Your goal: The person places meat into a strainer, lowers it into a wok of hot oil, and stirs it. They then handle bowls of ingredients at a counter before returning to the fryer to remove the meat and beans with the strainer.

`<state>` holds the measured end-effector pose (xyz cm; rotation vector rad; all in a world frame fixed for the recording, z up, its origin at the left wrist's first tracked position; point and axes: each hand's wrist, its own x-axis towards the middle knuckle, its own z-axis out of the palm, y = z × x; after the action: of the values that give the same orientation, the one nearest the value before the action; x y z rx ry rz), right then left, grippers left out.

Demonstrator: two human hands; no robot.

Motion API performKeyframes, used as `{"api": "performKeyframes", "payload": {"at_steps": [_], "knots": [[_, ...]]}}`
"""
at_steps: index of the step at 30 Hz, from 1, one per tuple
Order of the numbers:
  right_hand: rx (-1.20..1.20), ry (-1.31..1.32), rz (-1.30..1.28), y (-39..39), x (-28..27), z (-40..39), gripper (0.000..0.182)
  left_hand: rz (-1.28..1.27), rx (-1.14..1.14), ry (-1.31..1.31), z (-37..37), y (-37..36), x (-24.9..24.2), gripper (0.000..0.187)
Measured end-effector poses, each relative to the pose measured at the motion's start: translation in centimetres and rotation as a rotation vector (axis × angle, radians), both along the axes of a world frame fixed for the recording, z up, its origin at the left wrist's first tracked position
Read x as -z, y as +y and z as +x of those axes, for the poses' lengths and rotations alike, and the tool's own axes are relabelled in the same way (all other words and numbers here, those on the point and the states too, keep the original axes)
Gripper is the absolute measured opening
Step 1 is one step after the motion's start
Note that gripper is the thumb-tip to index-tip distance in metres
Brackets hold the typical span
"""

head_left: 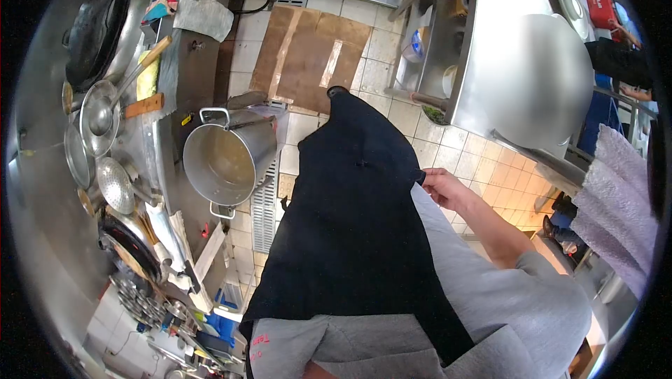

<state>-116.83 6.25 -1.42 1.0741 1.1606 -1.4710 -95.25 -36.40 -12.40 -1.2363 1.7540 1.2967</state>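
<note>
Black cloth apron (357, 232), worn, centre of frame.
Long axis runs from lower centre to upper centre; right hand (439, 188), right of centre, appears to pinch its right edge, so the cloth lies mainly leftward of that hand. Left hand: out of view, state cannot be told. Metal pot (266, 142): left of the apron.
</note>
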Motion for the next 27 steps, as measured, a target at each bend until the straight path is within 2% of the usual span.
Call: {"api": "performKeyframes", "payload": {"at_steps": [4,5,8,11,12,14,15,18,19,22,23,27], "knots": [[-0.255,0.163,0.218,0.7,0.7,0.8,0.016,0.008,-0.008,0.004,0.0,0.0,-0.4,0.047],[-0.373,0.041,0.258,0.7,0.6,0.6,0.021,0.011,-0.010,0.003,0.0,0.0,-0.5,0.047],[-0.391,0.040,0.265,0.1,1.0,1.1,0.019,0.022,-0.017,0.009,0.1,0.0,-0.7,0.048],[-0.320,0.102,0.183,0.0,1.8,1.3,0.018,0.042,-0.041,0.014,0.3,0.4,-0.8,0.048],[-0.231,0.102,0.222,-0.4,1.7,1.2,0.018,0.044,-0.053,0.012,0.5,0.5,-0.9,0.048],[-0.070,0.107,0.296,-1.6,1.3,0.1,0.027,0.053,-0.085,0.015,0.7,0.6,-1.0,0.049],[-0.154,0.101,0.299,-2.1,1.1,0.0,0.040,0.055,-0.102,0.014,0.8,0.8,-1.1,0.049],[-0.227,0.007,0.252,-3.3,2.1,-0.5,0.047,0.070,-0.156,0.020,0.5,1.1,-1.5,0.049],[-0.247,0.024,0.208,-3.0,3.4,-0.3,0.058,0.076,-0.169,0.019,0.2,1.2,-1.4,0.049],[-0.226,0.026,0.267,-5.2,4.7,-2.9,0.065,0.110,-0.233,0.028,-0.2,1.5,-1.7,0.050],[-0.239,0.048,0.280,-6.1,4.7,-4.1,0.073,0.122,-0.255,0.032,-0.7,1.5,-1.7,0.050],[-0.167,0.060,0.198,-6.8,10.2,-6.7,0.081,0.176,-0.348,0.030,-2.7,1.2,-1.5,0.051]]}}
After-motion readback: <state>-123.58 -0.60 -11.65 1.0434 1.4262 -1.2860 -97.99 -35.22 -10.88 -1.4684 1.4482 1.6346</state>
